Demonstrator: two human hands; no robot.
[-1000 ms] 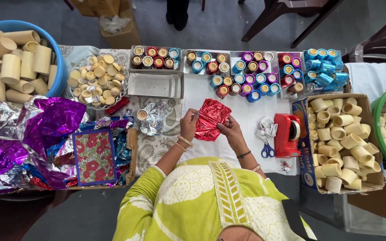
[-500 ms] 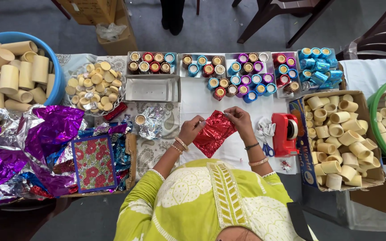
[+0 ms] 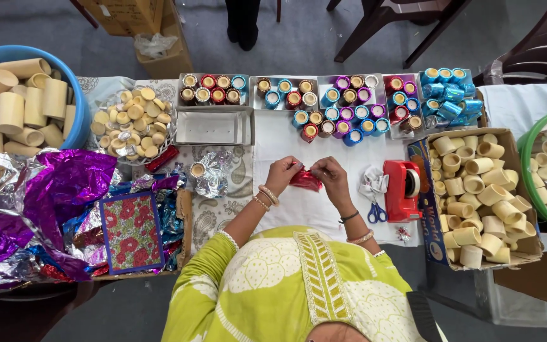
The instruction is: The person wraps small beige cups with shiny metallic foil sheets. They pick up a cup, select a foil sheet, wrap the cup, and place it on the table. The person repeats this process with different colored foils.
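My left hand point(image 3: 282, 175) and my right hand point(image 3: 331, 176) meet over the white cloth, both pinching a piece of shiny red foil point(image 3: 304, 180) bunched small between the fingers. What the foil wraps is hidden. Bangles sit on both wrists. A red tape dispenser point(image 3: 402, 190) stands just right of my right hand, with blue-handled scissors point(image 3: 374, 212) beside it. A silver-foil-wrapped tube point(image 3: 199, 171) lies left of my left hand.
Trays of foil-wrapped cups point(image 3: 324, 104) line the far edge. A blue tub point(image 3: 81, 107) of cardboard tubes sits far left, a cardboard box point(image 3: 514, 142) of tubes on the right, a green basket point(image 3: 530, 183) beyond. Loose purple foil sheets point(image 3: 64, 190) pile at left, beside a plate of discs point(image 3: 133, 123).
The red foil was a wide sheet held up between both hands; now it is gathered into a small bundle, and my hands have drawn close together over it.
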